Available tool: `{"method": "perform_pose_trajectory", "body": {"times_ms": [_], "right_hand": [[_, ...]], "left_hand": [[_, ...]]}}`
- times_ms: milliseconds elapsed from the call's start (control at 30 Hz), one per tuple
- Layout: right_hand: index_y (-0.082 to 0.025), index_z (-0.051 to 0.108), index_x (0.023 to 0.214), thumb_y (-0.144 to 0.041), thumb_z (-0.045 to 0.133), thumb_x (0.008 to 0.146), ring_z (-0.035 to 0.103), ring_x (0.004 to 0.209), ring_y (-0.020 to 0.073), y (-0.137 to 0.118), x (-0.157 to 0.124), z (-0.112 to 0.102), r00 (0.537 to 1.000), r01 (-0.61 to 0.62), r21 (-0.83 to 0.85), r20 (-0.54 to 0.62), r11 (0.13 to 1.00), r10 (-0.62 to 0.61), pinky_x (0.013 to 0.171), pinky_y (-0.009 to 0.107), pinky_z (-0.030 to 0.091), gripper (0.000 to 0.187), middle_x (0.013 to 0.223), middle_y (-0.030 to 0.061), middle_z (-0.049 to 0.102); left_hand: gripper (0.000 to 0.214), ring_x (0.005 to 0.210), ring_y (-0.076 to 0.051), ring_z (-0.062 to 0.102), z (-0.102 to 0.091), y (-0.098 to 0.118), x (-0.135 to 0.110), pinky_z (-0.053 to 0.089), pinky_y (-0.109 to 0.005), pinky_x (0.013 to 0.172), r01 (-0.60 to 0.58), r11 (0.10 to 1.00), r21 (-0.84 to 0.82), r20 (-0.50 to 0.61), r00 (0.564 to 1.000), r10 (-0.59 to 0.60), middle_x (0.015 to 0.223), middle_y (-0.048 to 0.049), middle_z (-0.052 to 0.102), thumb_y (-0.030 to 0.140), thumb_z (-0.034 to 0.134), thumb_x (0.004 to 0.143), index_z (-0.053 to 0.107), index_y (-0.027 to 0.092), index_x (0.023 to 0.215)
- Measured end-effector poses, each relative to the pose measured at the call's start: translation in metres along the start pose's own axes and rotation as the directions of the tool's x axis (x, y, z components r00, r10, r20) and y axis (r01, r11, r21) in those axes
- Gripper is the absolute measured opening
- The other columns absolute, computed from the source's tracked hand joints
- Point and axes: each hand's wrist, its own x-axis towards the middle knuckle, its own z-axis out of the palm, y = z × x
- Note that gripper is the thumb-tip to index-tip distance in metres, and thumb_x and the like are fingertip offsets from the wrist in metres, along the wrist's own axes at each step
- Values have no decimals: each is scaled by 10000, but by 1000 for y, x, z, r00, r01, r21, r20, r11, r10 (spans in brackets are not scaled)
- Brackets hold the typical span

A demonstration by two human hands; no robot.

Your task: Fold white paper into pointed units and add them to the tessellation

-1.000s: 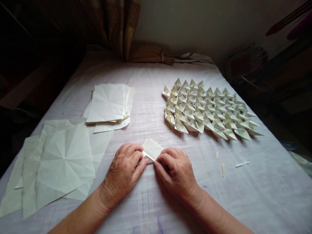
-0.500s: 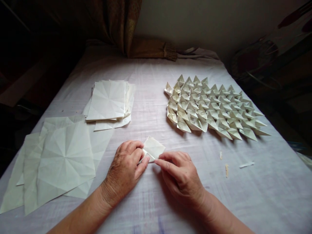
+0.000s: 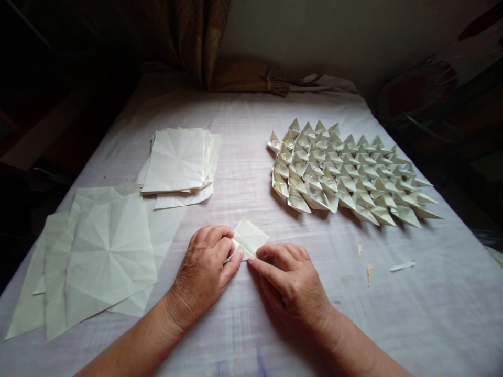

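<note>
A small folded piece of white paper (image 3: 250, 236) lies on the cloth between both hands, one corner pointing away from me. My left hand (image 3: 210, 262) grips its left edge, fingers curled over it and thumb along the near side. My right hand (image 3: 288, 275) pinches its lower right corner with thumb and index finger. The fingers hide both side corners of the paper. Beyond the right hand stand several rows of small folded paper boats (image 3: 341, 175), packed closely together.
Creased paper sheets (image 3: 112, 256) overlap at the left. A neater stack of creased paper (image 3: 175, 159) sits behind them. Small paper scraps (image 3: 403, 266) lie right of my right hand. A pale cloth (image 3: 236, 136) covers the surface, and a brown curtain (image 3: 196, 42) hangs at the back.
The whole view has shifted slightly, so the things on the cloth appear a little further right. Both hands keep their hold on the folded paper, with the right fingers moved only slightly.
</note>
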Motion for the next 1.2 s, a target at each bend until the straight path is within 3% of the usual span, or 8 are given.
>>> {"method": "perform_pose_trajectory", "body": {"times_ms": [633, 833, 1100, 1200], "right_hand": [[-232, 697, 1009, -152, 504, 927, 546, 849, 193, -2, 5, 0, 998, -26, -47, 53, 999, 28, 772, 341, 365, 224, 936, 52, 663], [-227, 654, 1203, -152, 528, 923, 547, 860, 203, -1, 4, 2, 998, 19, -92, 64, 996, -13, 773, 346, 361, 315, 955, 64, 659], [-223, 684, 1153, -177, 500, 945, 529, 833, 202, -1, 6, 3, 997, 20, -110, 75, 994, -12, 753, 356, 353, 281, 929, 68, 657], [-219, 680, 1166, -183, 497, 951, 524, 814, 200, -1, 6, 4, 997, 33, -113, 73, 993, -25, 747, 356, 347, 284, 909, 65, 651]], "left_hand": [[195, 1010, -256, 542, 1, 0, 0, 449, -444, 907, 5, 1000, 12, 25, 1000, -5, 1065, -77, 627, 219, 549, 907, 538, 198, 714], [217, 1019, -251, 545, 2, 0, -1, 453, -444, 917, 18, 1000, 16, 13, 1000, -18, 1073, -78, 626, 238, 559, 913, 520, 201, 702], [50, 1079, -263, 545, 5, -3, -5, 451, -444, 945, 27, 1000, 4, -40, 999, -27, 1139, -96, 610, 251, 556, 922, 533, 207, 917], [45, 1055, -256, 541, 3, -3, -3, 462, -433, 923, 35, 999, -1, -4, 999, -35, 1124, -77, 609, 246, 565, 916, 566, 211, 887]]}}
